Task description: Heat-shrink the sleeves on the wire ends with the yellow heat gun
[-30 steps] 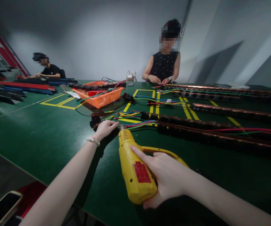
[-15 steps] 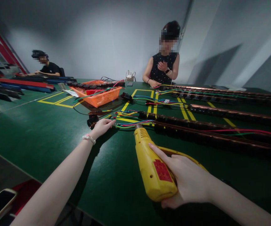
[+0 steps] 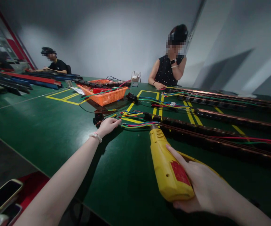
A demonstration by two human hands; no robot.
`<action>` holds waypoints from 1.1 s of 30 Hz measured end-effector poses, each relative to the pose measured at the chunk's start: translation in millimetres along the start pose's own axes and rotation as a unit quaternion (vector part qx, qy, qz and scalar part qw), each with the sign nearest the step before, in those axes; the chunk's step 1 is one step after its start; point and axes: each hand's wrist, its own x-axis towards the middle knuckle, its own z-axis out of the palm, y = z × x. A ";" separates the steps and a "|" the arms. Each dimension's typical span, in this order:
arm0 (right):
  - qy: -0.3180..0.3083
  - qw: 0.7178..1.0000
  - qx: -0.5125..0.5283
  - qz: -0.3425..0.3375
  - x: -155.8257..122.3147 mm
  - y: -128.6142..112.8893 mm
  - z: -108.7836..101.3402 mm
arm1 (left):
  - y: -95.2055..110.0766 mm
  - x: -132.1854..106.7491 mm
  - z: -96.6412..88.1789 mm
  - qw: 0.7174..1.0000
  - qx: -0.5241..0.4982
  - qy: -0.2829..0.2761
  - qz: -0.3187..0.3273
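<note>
A yellow heat gun with a red label is gripped in my right hand. Its nozzle points away from me, close to the right part of a bundle of coloured wires. My left hand is closed in a pinch at the left ends of these wires; the fingertips partly hide what they hold. The bundle runs right into a long dark bar with copper edges. Just left of my left hand lies a small black part with short wires.
An orange basket holding wires and a dark strip stands beyond my left hand. More long bars lie across the right side of the green table. A co-worker sits opposite, another far left. Phones lie lower left.
The heat gun has shifted right along the wires, towards the bar, while my left hand keeps its place at their ends. The view has turned slightly left. The co-worker opposite has raised one hand.
</note>
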 end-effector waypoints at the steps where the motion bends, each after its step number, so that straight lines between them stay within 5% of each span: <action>1: -0.009 1.000 0.005 0.010 1.6 -4.0 0.7 | 1.1 -0.4 -0.2 1.000 0.001 0.003 0.001; 7: -0.049 0.997 0.000 0.056 18.0 -33.8 4.1 | 6.3 -3.7 -1.5 1.000 0.000 0.017 0.000; 24: -0.031 0.999 -0.001 -0.042 78.1 -104.2 35.4 | 2.4 0.3 0.3 1.000 0.006 0.028 0.012; 33: -0.021 0.997 0.024 -0.073 90.2 -109.1 38.6 | -5.8 3.6 2.5 0.999 -0.016 0.034 0.027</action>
